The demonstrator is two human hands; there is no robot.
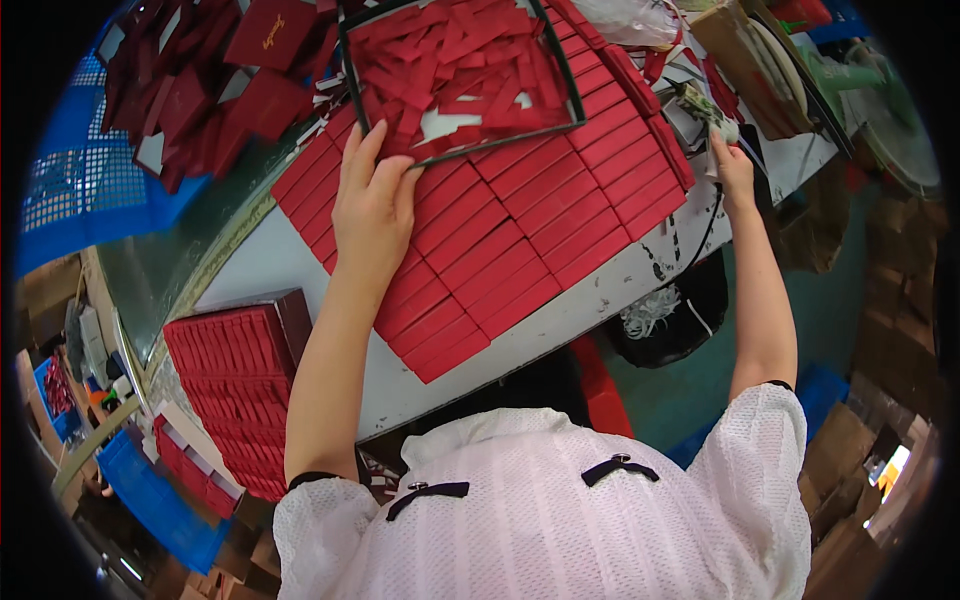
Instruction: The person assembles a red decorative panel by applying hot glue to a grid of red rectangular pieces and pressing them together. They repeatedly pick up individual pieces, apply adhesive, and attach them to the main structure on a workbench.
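Dark-rimmed tray (500,144) gripped at its corner

Your left hand (373,200), partly curled, grasps it over red boxes (510,240) on the tabletop (395,398); red strips (440,55) fill it; your right hand (736,170) bends by a pale object (712,112), its grip unclear.

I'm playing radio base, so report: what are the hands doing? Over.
Left hand at near corner of dark tray. Right hand out right, grip unclear. Tray, holding red strips, covers some red boxes.

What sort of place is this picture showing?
Probably a packing or box-making workshop: rows of matching red boxes cover much of the white table, a dark-rimmed tray holds many red strips, and more red cases lie heaped nearby.
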